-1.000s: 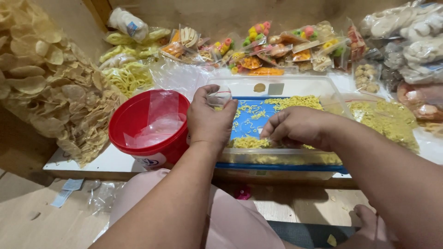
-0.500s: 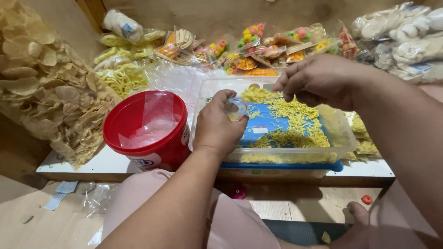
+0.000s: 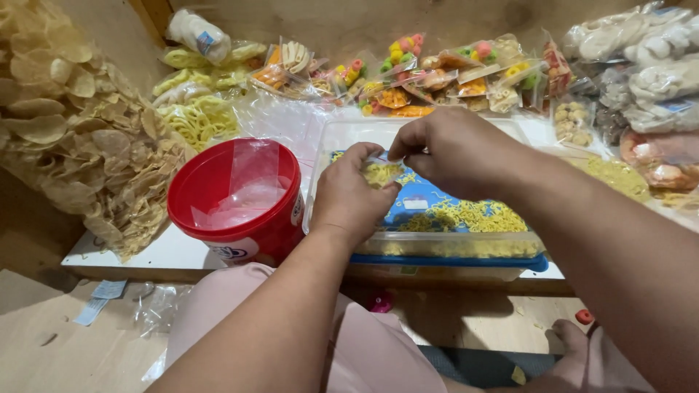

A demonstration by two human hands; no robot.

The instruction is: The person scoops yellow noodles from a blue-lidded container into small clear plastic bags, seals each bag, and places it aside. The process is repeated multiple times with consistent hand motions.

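At the far left stands a big clear bag of pale crackers [image 3: 69, 138], heaped high against the wall. Just right of it, near the counter [image 3: 171, 251] edge, sits a red tub [image 3: 237, 200] lined with clear plastic and holding nothing that shows.

Right of the tub lies a clear tray with a blue base [image 3: 444, 251], part-covered with short yellow noodle snacks [image 3: 473, 216]. Over the tray's left half, the left hand [image 3: 353, 196] is cupped and closed around a small clear bag [image 3: 382, 173], already part-filled with the yellow snacks. The right hand [image 3: 455, 149] meets it from the right, fingertips pressed together in a pinch at the bag's mouth; whether it pinches the plastic or a few snacks cannot be told.

Behind the tray, along the far wall, runs a row of small packets of coloured snacks [image 3: 408, 76], and at the far right are stacked bags of white and pink crackers [image 3: 648, 73].

By the look of it, the step in hand is filling or closing the small bag above the tray. The next move would call for the left hand to keep the mouth upright while the right works, so nothing spills back.
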